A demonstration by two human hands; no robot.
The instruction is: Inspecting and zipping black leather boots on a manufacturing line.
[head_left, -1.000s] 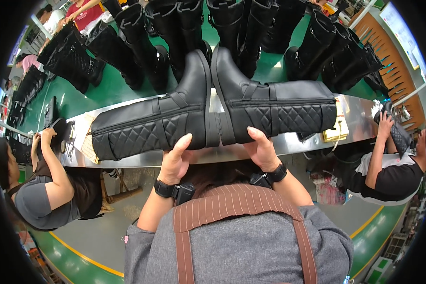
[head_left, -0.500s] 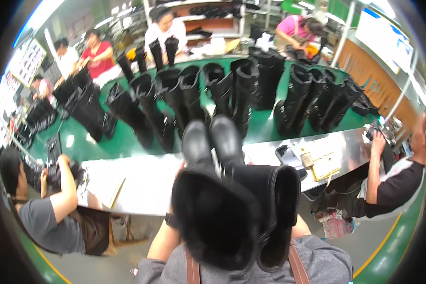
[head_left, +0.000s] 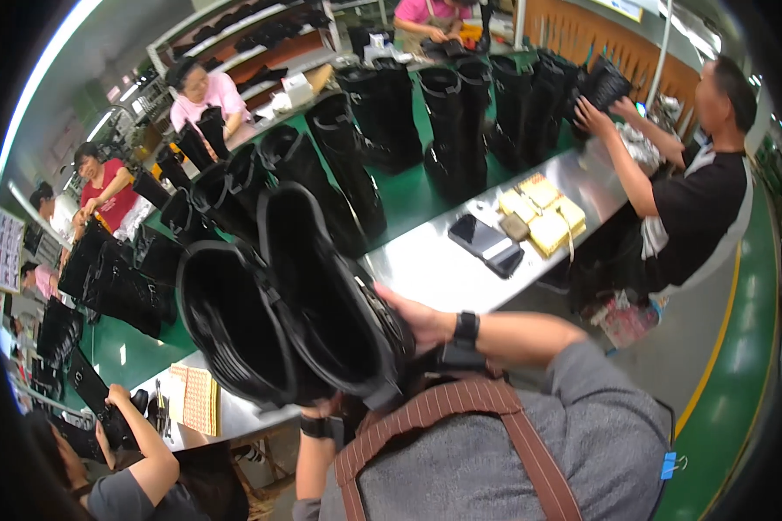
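Note:
A pair of tall black boots stands upright in front of me, the left boot (head_left: 235, 321) pressed against the right boot (head_left: 317, 286). I look down into their wide open tops. Buckled straps show on the right boot's outer side, where my right hand (head_left: 419, 318) grips it. Most of my right fingers are hidden behind the shaft. At the near side of the left boot, only a bit of my left hand (head_left: 323, 405) shows below the rim; its fingers are covered. The feet of both boots are out of sight.
More black boots (head_left: 452, 130) stand in rows on the green table (head_left: 408, 213). On the metal-topped bench (head_left: 417, 273) lie a dark phone-like device (head_left: 487, 243) and yellow pads (head_left: 552, 221). Co-workers sit left and right; the right person (head_left: 699, 182) handles a black boot.
The boots have swung from lying toward me, toes away, to upright with their openings up, and moved left. My view has turned. The person at right now holds up a boot.

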